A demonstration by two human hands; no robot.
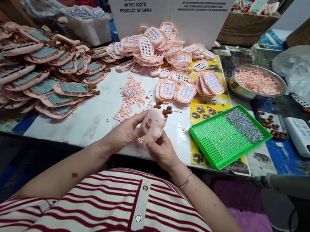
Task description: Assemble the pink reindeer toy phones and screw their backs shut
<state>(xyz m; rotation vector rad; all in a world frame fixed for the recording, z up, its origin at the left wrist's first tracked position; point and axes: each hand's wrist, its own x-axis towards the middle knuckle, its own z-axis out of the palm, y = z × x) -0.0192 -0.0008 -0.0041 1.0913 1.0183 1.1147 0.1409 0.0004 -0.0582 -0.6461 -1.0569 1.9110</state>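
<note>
Left hand: pinched the left edge of a pale pink rounded plastic shell with 2 brown antlers.
Right hand: pinched the low right part of that same shell, thumb in front. Its other fingers were partly hidden.
Shell spot: it was between the 2 hands, over the near part of a flat white sheet, antlers at the far end. I could not tell if its bottom touched the sheet.
Bits past the shell: a loose heap of tiny pale pink bits lay on the sheet, near the left hand.
Pads at the back: many white-faced oblong pads with pink rims sat in a messy pile.
Tray on the right: a green plastic tray with holes held a pile of tiny silver metal bits at its far end.
Shell trouble: it could slip if 1 hand let go too soon, and an antler could bend or snap if it bumped something.
Bits trouble: a sleepy elbow or a quick push could scatter the pink heap.
Tray trouble: a knock from the right arm could spill the silver bits.
</note>
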